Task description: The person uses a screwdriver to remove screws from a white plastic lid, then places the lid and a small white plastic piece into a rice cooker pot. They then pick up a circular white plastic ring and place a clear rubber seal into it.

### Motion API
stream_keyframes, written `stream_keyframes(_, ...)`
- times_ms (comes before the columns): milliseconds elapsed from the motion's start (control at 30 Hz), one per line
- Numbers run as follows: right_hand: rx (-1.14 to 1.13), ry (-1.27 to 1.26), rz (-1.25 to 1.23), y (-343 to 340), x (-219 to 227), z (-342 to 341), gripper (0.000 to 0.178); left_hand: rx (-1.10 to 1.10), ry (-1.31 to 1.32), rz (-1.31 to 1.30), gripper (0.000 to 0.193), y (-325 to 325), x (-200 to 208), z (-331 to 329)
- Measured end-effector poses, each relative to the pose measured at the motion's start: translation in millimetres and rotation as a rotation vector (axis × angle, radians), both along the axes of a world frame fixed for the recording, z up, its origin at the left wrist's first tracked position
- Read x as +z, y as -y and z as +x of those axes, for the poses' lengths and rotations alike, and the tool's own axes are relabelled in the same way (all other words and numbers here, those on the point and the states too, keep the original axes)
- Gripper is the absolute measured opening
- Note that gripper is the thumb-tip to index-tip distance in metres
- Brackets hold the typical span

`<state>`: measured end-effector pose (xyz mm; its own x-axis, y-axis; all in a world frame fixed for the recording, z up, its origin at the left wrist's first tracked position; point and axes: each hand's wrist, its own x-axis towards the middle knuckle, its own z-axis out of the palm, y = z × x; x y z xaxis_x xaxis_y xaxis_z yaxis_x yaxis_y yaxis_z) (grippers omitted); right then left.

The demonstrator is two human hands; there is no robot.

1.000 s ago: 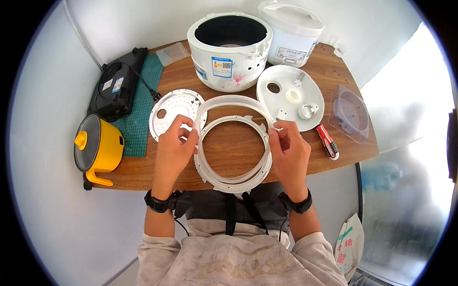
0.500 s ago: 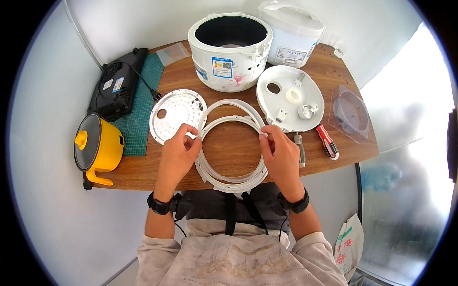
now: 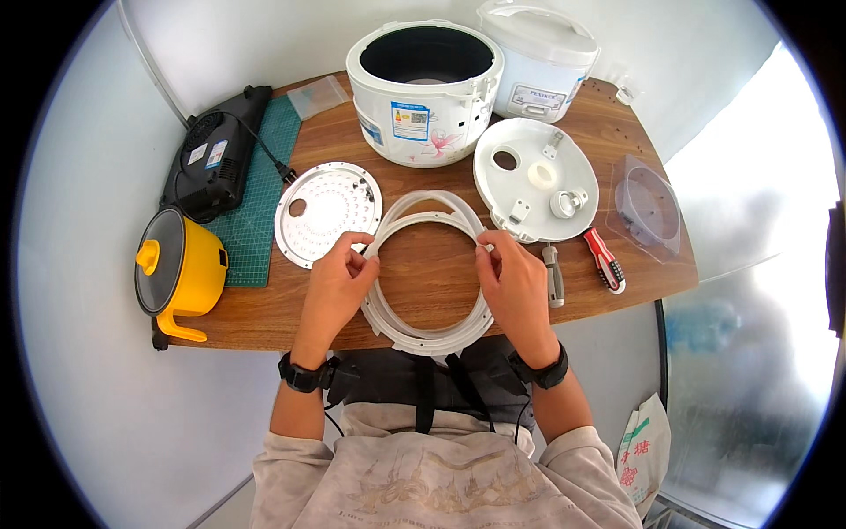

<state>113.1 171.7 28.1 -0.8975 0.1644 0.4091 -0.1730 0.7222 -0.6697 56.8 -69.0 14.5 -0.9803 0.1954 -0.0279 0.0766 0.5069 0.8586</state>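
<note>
A large white plastic ring (image 3: pixel 414 333) lies at the near edge of the wooden table (image 3: pixel 617 150), with a thinner white gasket loop (image 3: pixel 432 203) over its far side. My left hand (image 3: pixel 333 280) pinches the ring's left side. My right hand (image 3: pixel 515 282) pinches its right side, where the gasket meets it. A perforated metal disc (image 3: pixel 322 212) lies just left of my left hand. A round white inner lid (image 3: pixel 533 181) lies upside down beyond my right hand. An open white rice cooker body (image 3: pixel 423 88) stands behind the ring.
A second white rice cooker (image 3: pixel 542 57) stands at the back right. A red-handled screwdriver (image 3: pixel 605 261) and a grey-handled tool (image 3: pixel 553 275) lie right of my right hand. A clear plastic tray (image 3: pixel 649 210) sits far right. A yellow pot (image 3: pixel 176 269), black cooktop (image 3: pixel 216 154) and green mat (image 3: pixel 256 220) sit left.
Both hands have moved closer together along the ring toward its far side. The gasket loop has shifted slightly over the ring.
</note>
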Motion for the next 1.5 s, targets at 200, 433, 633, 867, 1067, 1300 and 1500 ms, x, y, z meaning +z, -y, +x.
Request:
stream_keyframes(200,0.009,0.041,0.008,-1.1,-1.2,-0.5,0.01,0.013,0.001,0.051,0.037,2.4,-10.2,0.4)
stream_keyframes(433,0.021,0.122,0.004,0.4,-1.5,1.3,0.009,-0.001,-0.02,0.028,0.04,2.2,-14.4,0.8)
stream_keyframes(633,0.078,0.187,0.027,0.7,-6.0,1.0,0.011,-0.007,-0.06,0.011,0.03,-5.5,-8.3,4.9)
stream_keyframes(867,0.084,0.203,0.066,9.1,-9.4,0.8,0.019,0.037,-0.186,-0.062,0.021,-16.6,-9.1,11.6)
stream_keyframes(1067,0.053,0.19,0.065,5.3,-14.6,1.6,0.023,0.021,-0.252,-0.098,0.016,-17.8,-8.4,10.5)
stream_keyframes(1300,0.033,0.142,0.07,5.8,-12.6,2.2,0.027,0.002,-0.291,-0.172,0.023,-17.5,-9.1,8.7)
stream_keyframes(1500,0.028,0.092,0.105,-0.2,-22.8,-1.1,0.018,-0.029,-0.291,-0.264,0.027,-16.5,-0.7,4.4)
